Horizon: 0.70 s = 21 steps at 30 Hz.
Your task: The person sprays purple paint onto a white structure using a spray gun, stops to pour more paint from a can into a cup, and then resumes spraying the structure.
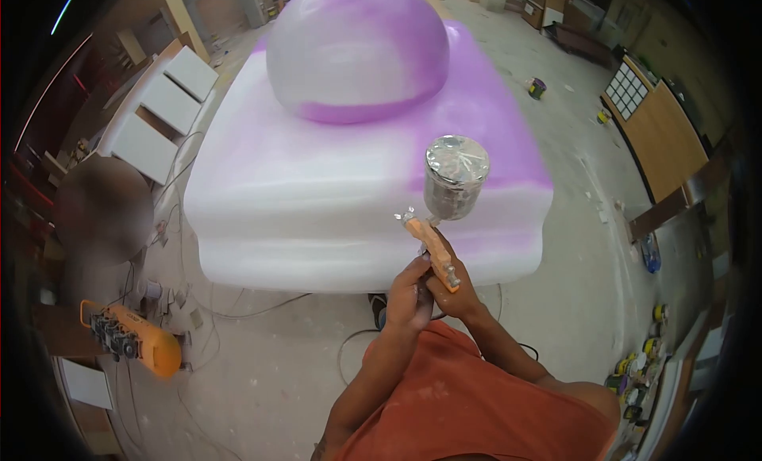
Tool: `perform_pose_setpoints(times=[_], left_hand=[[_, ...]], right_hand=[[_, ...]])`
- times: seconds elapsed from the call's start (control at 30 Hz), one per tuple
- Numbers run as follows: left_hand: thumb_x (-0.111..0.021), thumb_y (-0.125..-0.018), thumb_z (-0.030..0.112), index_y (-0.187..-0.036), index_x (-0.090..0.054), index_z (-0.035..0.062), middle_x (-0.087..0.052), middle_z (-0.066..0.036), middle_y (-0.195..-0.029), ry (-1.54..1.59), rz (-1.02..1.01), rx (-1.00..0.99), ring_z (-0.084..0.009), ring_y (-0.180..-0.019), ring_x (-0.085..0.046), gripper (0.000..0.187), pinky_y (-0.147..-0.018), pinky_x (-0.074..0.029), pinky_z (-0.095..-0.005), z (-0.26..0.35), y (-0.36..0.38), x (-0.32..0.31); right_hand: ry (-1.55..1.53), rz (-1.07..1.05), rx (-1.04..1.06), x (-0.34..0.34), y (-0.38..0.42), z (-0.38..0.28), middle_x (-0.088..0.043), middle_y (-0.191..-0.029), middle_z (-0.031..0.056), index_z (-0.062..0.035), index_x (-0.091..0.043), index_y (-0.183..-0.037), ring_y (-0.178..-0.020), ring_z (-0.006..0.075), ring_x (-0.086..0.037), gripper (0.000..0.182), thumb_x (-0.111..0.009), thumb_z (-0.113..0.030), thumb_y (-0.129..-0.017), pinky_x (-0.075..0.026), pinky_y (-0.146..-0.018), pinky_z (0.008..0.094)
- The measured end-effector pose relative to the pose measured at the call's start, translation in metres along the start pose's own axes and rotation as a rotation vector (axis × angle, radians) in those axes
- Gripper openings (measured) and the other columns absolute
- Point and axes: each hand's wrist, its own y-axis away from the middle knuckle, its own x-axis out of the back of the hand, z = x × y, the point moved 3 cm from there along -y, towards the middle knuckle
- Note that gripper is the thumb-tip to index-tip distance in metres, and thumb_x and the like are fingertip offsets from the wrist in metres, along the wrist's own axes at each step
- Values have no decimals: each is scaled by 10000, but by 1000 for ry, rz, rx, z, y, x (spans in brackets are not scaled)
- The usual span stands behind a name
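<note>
Head view: L hand (406, 301) & R hand (456, 296) are both closed on grip of spray gun (433, 248), in front of torso (484, 397), neither one nearer. Its long axis runs fwd & a bit to L, nozzle (407, 217) toward white-purple form (317, 223); cup (454, 183) is on R side; gap to form, cannot tell

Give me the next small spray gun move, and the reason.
Probably ease the spray gun slightly left, without touching the tiered form. The form's flat top is purple on the right but mostly white on the left, and the gun's nozzle appears near the purple's soft edge.
</note>
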Motion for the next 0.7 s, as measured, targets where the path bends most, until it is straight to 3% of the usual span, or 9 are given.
perform_pose_setpoints(times=[0.07,0.13,0.2,0.27,0.33,0.37,0.47,0.53,0.7], left_hand=[[-589,-989,163,-1142,-621,-14,-651,-101,-1076,12,9,7,-199,-1040,-628,237,-968,-497,-355,13,-4,12],[-614,-971,147,-1146,-624,-18,-658,-100,-1059,34,5,6,-199,-1000,-645,240,-934,-517,-354,29,-15,34],[-609,-978,172,-1140,-652,0,-663,-86,-1051,-18,69,35,-186,-1000,-645,240,-926,-519,-347,42,-23,37],[-603,-970,196,-1131,-659,9,-660,-80,-1047,-23,121,36,-171,-972,-635,252,-897,-507,-331,58,-33,35],[-591,-952,190,-1090,-661,5,-656,-76,-1063,-5,-39,-29,-154,-998,-609,241,-907,-477,-320,74,-47,41],[-580,-954,191,-1083,-663,4,-654,-76,-1067,-61,-46,-29,-149,-1008,-606,242,-911,-474,-320,58,-40,39],[-541,-969,207,-1069,-671,9,-653,-76,-1075,-236,-51,-89,-142,-1024,-603,257,-925,-465,-317,87,-30,43],[-514,-996,238,-1110,-658,10,-653,-75,-1088,-279,3,-54,-142,-1035,-597,293,-944,-461,-315,111,-27,36],[-483,-1030,253,-1142,-626,5,-653,-75,-1071,-337,58,-85,-135,-994,-598,307,-944,-465,-297,117,-54,42]], right_hand=[[-1,-26,-7,-17,-9,2,-592,-1177,187,18,-261,-1551,-970,258,-612,813,-488,7,-771,-486,-901,328],[339,34,282,-34,-24,13,-616,-1085,184,28,-283,-1544,-898,245,-615,798,-511,0,-780,-509,-825,337],[33,38,61,-49,-30,29,-622,-1003,153,46,-370,-1480,-821,216,-607,682,-507,-11,-814,-521,-732,335],[92,12,99,-56,-41,59,-621,-964,123,61,-464,-1358,-785,193,-597,522,-477,-3,-839,-514,-674,319],[28,-17,-50,-67,-53,67,-619,-959,111,51,-520,-1242,-798,174,-592,398,-455,9,-852,-496,-661,291],[11,-52,-21,-60,-35,65,-619,-959,111,51,-520,-1242,-798,174,-592,398,-455,9,-852,-496,-661,291],[83,73,-16,-87,-55,51,-616,-985,117,42,-525,-1227,-787,194,-594,368,-469,-3,-867,-503,-701,321],[230,85,134,-106,-74,11,-611,-1147,149,50,-492,-1313,-932,244,-630,436,-483,-48,-889,-512,-802,358],[197,64,158,-129,-108,22,-601,-1180,153,50,-481,-1330,-967,253,-626,453,-485,-56,-890,-510,-818,363]])
